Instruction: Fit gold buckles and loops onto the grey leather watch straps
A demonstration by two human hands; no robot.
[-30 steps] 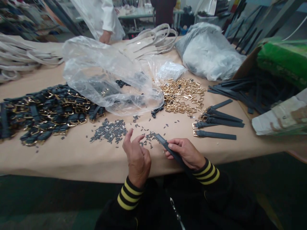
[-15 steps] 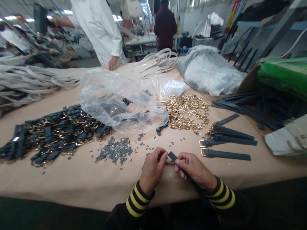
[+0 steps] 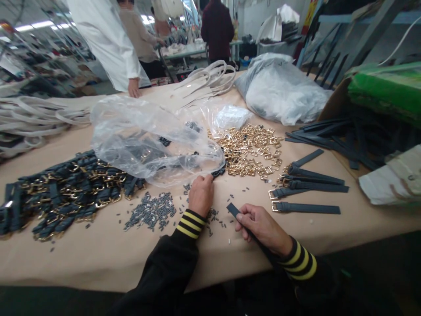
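Note:
My right hand (image 3: 261, 226) grips a dark strap (image 3: 234, 211) near its end, and the rest of the strap runs down toward my lap. My left hand (image 3: 201, 194) has its fingertips at a small cluster of black pieces (image 3: 218, 172) by the edge of the clear plastic bag (image 3: 158, 142); what its fingers hold is hidden. Gold buckles (image 3: 251, 149) lie in a heap beyond my hands. Small dark pieces (image 3: 153, 210) are spread left of my left hand. Several straps with buckles (image 3: 309, 208) lie to the right.
Dark buckled loops (image 3: 75, 188) are piled at the left, below pale straps (image 3: 39, 116). A stuffed plastic bag (image 3: 286, 90) and a box of dark strips (image 3: 355, 136) stand at the back right. Across the table, a person in white (image 3: 105, 48) rests a hand on it.
My left hand has moved away from the strap end, forward and left to the black pieces. My right hand still holds the strap. The view has shifted slightly.

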